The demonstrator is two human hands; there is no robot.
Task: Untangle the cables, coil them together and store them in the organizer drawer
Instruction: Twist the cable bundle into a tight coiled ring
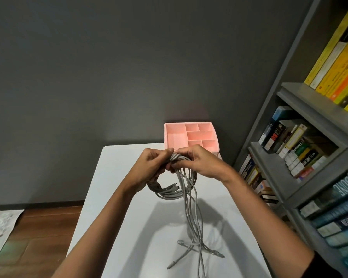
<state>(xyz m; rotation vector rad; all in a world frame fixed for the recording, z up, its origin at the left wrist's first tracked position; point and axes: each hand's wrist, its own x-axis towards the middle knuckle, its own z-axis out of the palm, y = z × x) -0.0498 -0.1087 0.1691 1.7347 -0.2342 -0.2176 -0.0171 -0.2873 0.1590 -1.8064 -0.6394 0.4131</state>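
A bundle of several grey cables [170,192] is held up above the white table [129,227], partly wound into a coil. My left hand [153,165] grips the left side of the coil's top. My right hand [197,160] pinches the cables right beside it, fingers curled round them. Loose cable ends [193,223] hang from the hands down to the table, their plugs spread on the surface. The pink organizer drawer [214,146], with several empty compartments, stands at the table's far right corner just behind my hands.
A grey bookshelf [301,149] full of books stands close to the table's right side. A dark wall lies behind. Wooden floor [38,227] and a sheet of paper [0,227] lie to the left below the table.
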